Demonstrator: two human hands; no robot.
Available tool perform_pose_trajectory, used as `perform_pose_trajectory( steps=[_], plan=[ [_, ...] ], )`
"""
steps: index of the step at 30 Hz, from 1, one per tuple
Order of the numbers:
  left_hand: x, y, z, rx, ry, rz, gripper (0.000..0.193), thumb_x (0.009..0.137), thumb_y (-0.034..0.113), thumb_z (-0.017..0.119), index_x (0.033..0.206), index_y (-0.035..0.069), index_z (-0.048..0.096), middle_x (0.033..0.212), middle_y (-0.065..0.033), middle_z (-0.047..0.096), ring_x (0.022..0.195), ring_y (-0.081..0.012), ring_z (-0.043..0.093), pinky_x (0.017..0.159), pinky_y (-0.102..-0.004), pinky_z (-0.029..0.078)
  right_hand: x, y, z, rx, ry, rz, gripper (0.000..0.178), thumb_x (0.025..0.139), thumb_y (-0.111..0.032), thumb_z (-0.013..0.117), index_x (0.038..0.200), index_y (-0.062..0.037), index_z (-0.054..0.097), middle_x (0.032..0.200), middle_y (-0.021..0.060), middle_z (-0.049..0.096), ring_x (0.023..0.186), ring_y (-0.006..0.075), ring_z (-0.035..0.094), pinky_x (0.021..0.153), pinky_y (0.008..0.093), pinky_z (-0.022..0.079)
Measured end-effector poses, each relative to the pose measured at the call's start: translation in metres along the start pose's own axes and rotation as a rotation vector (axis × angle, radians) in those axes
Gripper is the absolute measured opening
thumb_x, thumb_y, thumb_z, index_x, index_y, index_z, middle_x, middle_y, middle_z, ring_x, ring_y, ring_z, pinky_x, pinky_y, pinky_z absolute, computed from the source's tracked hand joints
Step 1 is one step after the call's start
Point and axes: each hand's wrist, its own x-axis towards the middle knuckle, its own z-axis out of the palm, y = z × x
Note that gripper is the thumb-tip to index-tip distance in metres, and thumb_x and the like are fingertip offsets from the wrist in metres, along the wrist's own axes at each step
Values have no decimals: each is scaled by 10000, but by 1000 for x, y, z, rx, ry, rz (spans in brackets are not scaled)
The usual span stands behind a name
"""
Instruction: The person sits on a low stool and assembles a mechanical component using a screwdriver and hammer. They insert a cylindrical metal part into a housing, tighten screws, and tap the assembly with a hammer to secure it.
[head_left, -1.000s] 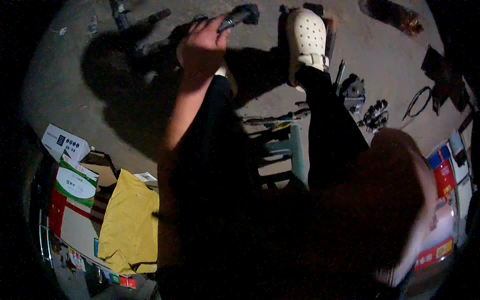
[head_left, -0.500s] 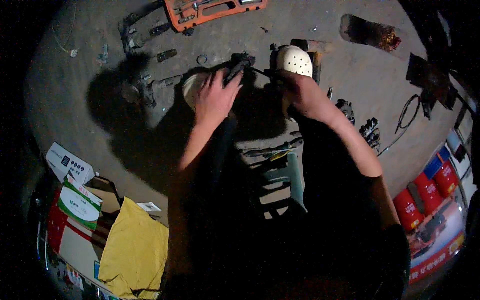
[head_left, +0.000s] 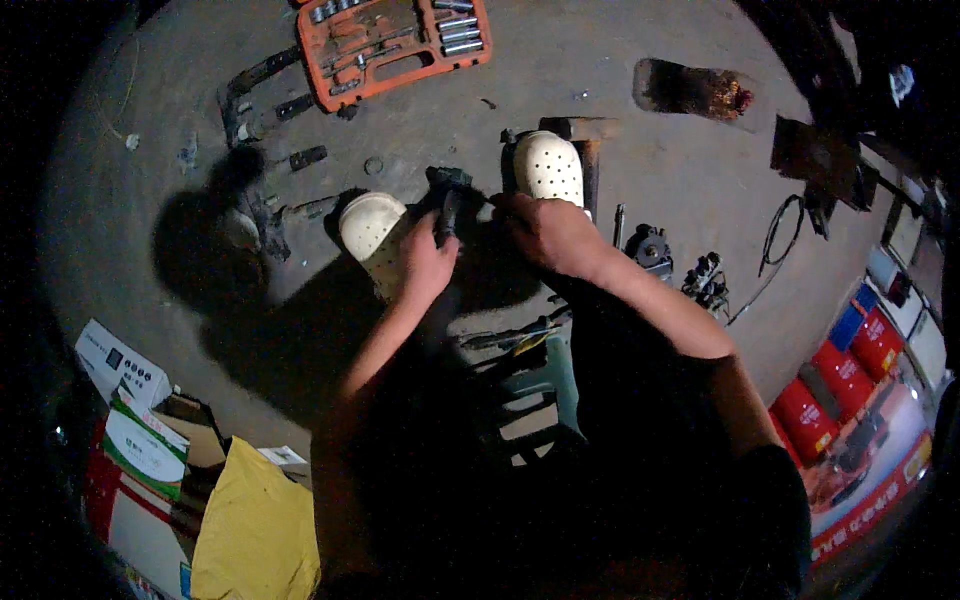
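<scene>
My left hand (head_left: 428, 262) is closed around a dark, blocky mechanical part (head_left: 450, 188), its fingers wrapped along the near side; the exact kind does not show. Opposite it, my right hand (head_left: 560, 238) grips a thin dark tool (head_left: 510, 206) that points left toward the part. Shadow hides most of the tool, and whether its tip touches the part I cannot tell. Both hands are between my two cream clogs with round holes, the left clog (head_left: 370, 222) beside my left hand and the right clog (head_left: 550, 165) just beyond my right.
An orange socket set case (head_left: 400, 75) lies open at the far side. Dark metal parts (head_left: 262, 215) lie on the left; a round mechanical part (head_left: 652, 250) sits right. Green stool (head_left: 565, 385) below me, cardboard boxes (head_left: 145, 445) and yellow bag (head_left: 255, 530) lower left, red containers (head_left: 840, 375) right.
The view has shifted, so more of the orange case and left clog show. My left hand's spread fingers have closed more around the dark part. My right hand still grips the thin tool.
</scene>
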Motion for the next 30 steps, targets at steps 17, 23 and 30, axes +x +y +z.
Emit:
perform_pose_trajectory(
  steps=[17, 23, 30],
  plan=[
    [41, 7, 5, -1323, -401, -753, 247, 915, 320, 530, 854, 84, 491, 657, -60, 518, 447, -126, 432, 340, -218, 258, 10, -3, 12, -330, 70, -18, 428, 794, -107, 519, 1222, -92, 527, 691, 153, 638, 617, 330, 638, 510, 442, 502],
    [47, 25, 14, -1049, -289, -797, 245, 904, 340, 550, 857, 100, 573, 686, -20, 552, 524, -176, 520, 487, -306, 449, 11, -5, 15, -479, 37, -27, 420, 827, -115, 503, 1246, -107, 521, 684, 135, 640, 603, 290, 646, 492, 411, 506],
    [62, 19, 21, -1151, -270, -791, 229, 903, 319, 551, 840, 98, 557, 693, -38, 574, 541, -169, 543, 464, -300, 454, 10, -2, 24, -619, 24, -63, 420, 837, -140, 496, 1257, -125, 507, 685, 134, 632, 594, 279, 641, 492, 402, 501]
  ],
)
